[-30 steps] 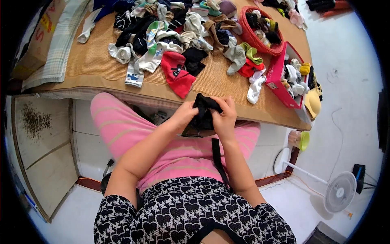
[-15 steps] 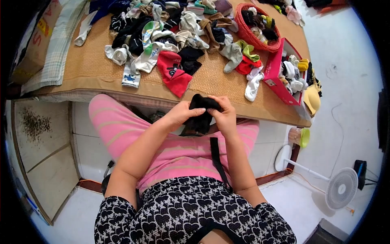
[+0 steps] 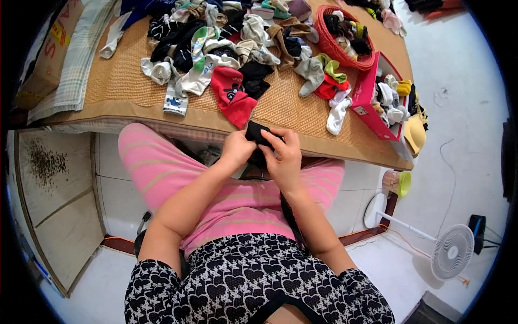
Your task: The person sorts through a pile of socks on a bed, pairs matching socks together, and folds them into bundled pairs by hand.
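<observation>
Both my hands hold a dark black sock (image 3: 255, 130) over my lap, just in front of the bed's edge. My left hand (image 3: 237, 151) is closed around its left side. From the right, my right hand (image 3: 284, 157) pinches the fabric, with its fingers bent over the top. Part of the sock is hidden behind the hands. Just beyond them on the woven mat lies a red sock (image 3: 232, 96) with a dark print. Beside the red one are another black sock (image 3: 256, 80) and a white sock with a blue picture (image 3: 175, 101).
A heap of mixed socks (image 3: 216, 46) covers the far part of the mat (image 3: 291, 116). To the right stand a red basket (image 3: 322, 46) and a pink box (image 3: 366, 100), both holding socks. A cardboard box (image 3: 46, 65) is at left, a white fan (image 3: 453, 251) at lower right.
The black sock has shifted slightly left and now looks more bunched up. My left hand has closed into a fist on it, and my right hand has turned, its fingers over the top.
</observation>
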`<state>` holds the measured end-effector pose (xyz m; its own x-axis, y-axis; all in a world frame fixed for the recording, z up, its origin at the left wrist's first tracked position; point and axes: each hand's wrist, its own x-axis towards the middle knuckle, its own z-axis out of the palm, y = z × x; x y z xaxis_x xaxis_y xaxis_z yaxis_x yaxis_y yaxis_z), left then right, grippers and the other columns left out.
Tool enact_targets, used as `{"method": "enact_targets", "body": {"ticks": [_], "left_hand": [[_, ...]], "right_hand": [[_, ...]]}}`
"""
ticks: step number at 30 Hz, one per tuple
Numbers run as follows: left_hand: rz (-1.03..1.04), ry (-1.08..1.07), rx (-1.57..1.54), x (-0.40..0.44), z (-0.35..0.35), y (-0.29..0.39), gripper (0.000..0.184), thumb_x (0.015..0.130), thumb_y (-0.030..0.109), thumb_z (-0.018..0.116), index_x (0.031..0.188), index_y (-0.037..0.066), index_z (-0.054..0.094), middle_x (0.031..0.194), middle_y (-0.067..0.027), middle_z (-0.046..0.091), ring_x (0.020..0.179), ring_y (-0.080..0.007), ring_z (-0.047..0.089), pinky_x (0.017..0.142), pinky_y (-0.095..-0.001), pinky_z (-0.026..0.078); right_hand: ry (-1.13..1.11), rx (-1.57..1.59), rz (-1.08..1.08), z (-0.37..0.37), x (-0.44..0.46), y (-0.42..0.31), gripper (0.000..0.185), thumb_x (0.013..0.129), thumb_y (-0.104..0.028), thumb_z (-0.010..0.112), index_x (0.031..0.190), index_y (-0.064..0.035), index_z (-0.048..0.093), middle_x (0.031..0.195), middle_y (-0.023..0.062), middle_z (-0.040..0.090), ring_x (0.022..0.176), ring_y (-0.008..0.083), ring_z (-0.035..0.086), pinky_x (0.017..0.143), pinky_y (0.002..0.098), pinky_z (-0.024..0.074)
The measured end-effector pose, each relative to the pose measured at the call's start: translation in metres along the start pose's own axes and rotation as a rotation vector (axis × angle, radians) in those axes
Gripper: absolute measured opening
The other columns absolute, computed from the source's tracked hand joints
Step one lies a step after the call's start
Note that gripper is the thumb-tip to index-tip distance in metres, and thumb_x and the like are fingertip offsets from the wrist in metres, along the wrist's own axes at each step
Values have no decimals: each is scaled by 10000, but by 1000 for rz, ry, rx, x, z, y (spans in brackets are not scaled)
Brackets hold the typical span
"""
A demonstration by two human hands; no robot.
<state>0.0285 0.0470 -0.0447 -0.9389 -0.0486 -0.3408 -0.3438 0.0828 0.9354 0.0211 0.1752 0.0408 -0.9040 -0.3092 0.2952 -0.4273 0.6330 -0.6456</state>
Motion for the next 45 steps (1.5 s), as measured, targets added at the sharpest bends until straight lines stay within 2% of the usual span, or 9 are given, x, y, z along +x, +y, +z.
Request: {"method": "enact_targets", "body": {"ticks": [3, 12, 17, 26, 30, 32, 34, 37, 45], "left_hand": [[-289, -175, -539, -8, -10, 18, 261, 817, 206, 556, 988, 16, 608, 847, -71, 647, 662, -154, 623, 590, -265, 517], [-185, -460, -909, -5, -14, 29, 322, 905, 245, 501, 1115, 4, 539, 1019, -71, 613, 895, -166, 621, 798, -338, 526], [-132, -402, -801, -4, -12, 32, 273, 856, 75, 576, 1110, -14, 527, 1041, -71, 606, 896, -147, 611, 776, -298, 524], [26, -179, -444, 0, -5, 23, 205, 829, 62, 632, 1002, -9, 545, 861, -43, 624, 729, -98, 593, 644, -236, 492], [143, -24, -45, -11, -9, 44, 198, 815, 91, 654, 950, -14, 552, 796, -32, 619, 683, -86, 567, 605, -226, 462], [298, -55, 104, -15, -12, 48, 240, 789, 108, 680, 950, -23, 559, 753, -32, 606, 661, -79, 543, 603, -234, 452], [284, -84, -1, -13, -7, 38, 275, 772, 115, 692, 966, -27, 558, 786, -39, 593, 677, -80, 540, 616, -237, 453], [290, -127, -167, -9, -4, 35, 291, 755, 97, 694, 978, -29, 556, 808, -50, 558, 686, -92, 529, 611, -232, 439], [406, 150, 115, -5, 2, 34, 211, 745, 51, 656, 917, -15, 553, 755, -27, 498, 631, -103, 473, 583, -234, 409]], "right_hand": [[37, -11, -23, 7, -2, 4, 339, 690, 17, 671, 1024, -46, 654, 962, 109, 561, 916, 250, 533, 789, 319, 443], [119, 463, 447, -1, -6, 37, 340, 779, 7, 626, 1119, 0, 615, 951, 47, 531, 928, 136, 519, 818, 237, 417], [144, 711, 526, 8, -12, 47, 366, 839, -8, 572, 1203, 11, 559, 1026, 48, 537, 975, 128, 504, 860, 235, 392], [18, 662, 623, 3, -8, 33, 356, 900, -110, 549, 1233, 14, 528, 1050, 54, 517, 997, 136, 482, 877, 252, 381], [-12, 473, 366, 13, -9, 33, 357, 930, -174, 514, 1219, 35, 523, 1031, 74, 520, 978, 146, 488, 863, 256, 382], [39, 563, 558, 14, -9, 36, 366, 933, -190, 512, 1215, 43, 523, 1019, 74, 529, 949, 147, 497, 867, 263, 382], [96, 649, 644, 20, -13, 46, 326, 933, -212, 517, 1153, 20, 583, 925, 33, 557, 815, 110, 514, 741, 234, 419], [116, 1110, 899, 23, -21, 56, 254, 941, -249, 511, 1066, -69, 638, 768, -65, 558, 585, 16, 428, 474, 174, 315], [85, 989, 872, 23, -17, 46, 303, 925, -239, 534, 1186, -91, 579, 831, -54, 574, 614, 25, 458, 503, 171, 362]]}}
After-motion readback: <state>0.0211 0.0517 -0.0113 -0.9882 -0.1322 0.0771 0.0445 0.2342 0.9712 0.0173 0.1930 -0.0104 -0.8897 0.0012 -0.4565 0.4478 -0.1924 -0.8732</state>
